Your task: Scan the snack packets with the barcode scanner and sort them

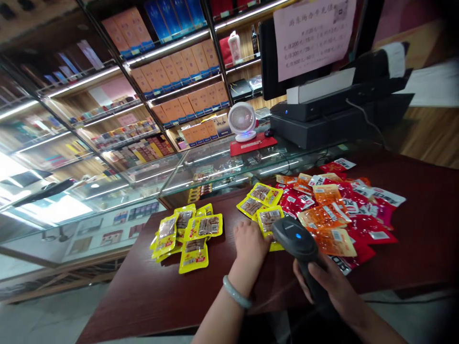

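Observation:
My right hand is wrapped round the handle of a black barcode scanner, which has a blue light on top. The scanner's head hangs over the edge of a small yellow snack packet. My left hand, with a pale bangle on its wrist, rests low over the table with curled fingers. Its thumb side pinches the edge of a yellow snack packet lying partly under the scanner. Two more yellow packets lie just beyond. To the left is a loose pile of yellow packets.
Red and orange snack packets are heaped on the dark red table, right of the scanner. Behind stand a glass display counter, a small white fan and a black cash drawer. A cable runs at the right edge.

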Demonstrator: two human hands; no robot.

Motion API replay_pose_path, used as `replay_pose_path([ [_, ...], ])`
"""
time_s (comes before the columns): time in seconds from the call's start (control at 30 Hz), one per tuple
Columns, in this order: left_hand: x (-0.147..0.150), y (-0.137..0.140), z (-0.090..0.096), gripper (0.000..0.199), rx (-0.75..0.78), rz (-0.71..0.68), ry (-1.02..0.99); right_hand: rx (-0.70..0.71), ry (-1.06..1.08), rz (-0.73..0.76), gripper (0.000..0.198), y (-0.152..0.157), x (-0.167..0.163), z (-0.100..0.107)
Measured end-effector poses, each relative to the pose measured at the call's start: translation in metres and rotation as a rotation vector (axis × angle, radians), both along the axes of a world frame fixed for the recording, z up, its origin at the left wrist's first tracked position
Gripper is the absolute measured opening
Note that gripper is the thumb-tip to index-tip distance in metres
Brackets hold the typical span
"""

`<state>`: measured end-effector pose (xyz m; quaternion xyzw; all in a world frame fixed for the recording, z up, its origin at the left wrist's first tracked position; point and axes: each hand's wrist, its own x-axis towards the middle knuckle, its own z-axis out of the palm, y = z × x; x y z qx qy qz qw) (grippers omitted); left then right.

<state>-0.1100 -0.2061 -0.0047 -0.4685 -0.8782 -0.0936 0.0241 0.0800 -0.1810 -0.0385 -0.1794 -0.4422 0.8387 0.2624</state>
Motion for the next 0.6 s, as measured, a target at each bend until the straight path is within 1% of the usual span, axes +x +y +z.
replay_pose_path([
  [0.07, 0.0, 0.001, -0.003, 0.023, 0.01, 0.012, -0.077, -0.029, -0.001, -0.006, 0.04, 0.001, 0.003, -0.002],
  [0.13, -0.007, -0.002, -0.007, 0.012, 0.066, 0.014, -0.225, -0.036, 0.011, -0.007, 0.04, 0.001, 0.003, -0.002],
  [0.2, -0.017, -0.01, -0.01, 0.003, 0.176, 0.025, -0.371, -0.029, 0.006, 0.003, 0.04, 0.001, 0.002, -0.002],
  [0.23, -0.023, -0.015, -0.011, 0.002, 0.235, 0.031, -0.42, -0.024, -0.006, 0.011, 0.041, 0.0, 0.001, -0.001],
  [0.3, -0.033, -0.027, -0.011, 0.006, 0.33, 0.045, -0.455, -0.02, -0.04, 0.023, 0.042, -0.001, -0.001, 0.002],
  [0.37, -0.039, -0.04, -0.007, 0.007, 0.369, 0.041, -0.41, -0.022, -0.076, 0.037, 0.043, -0.001, -0.002, 0.005],
  [0.5, -0.046, -0.067, 0.003, 0.006, 0.362, -0.012, -0.201, -0.041, -0.126, 0.092, 0.044, -0.001, -0.006, 0.008],
  [0.6, -0.053, -0.084, 0.003, 0.01, 0.397, -0.044, -0.091, -0.059, -0.138, 0.113, 0.044, -0.002, -0.008, 0.008],
])
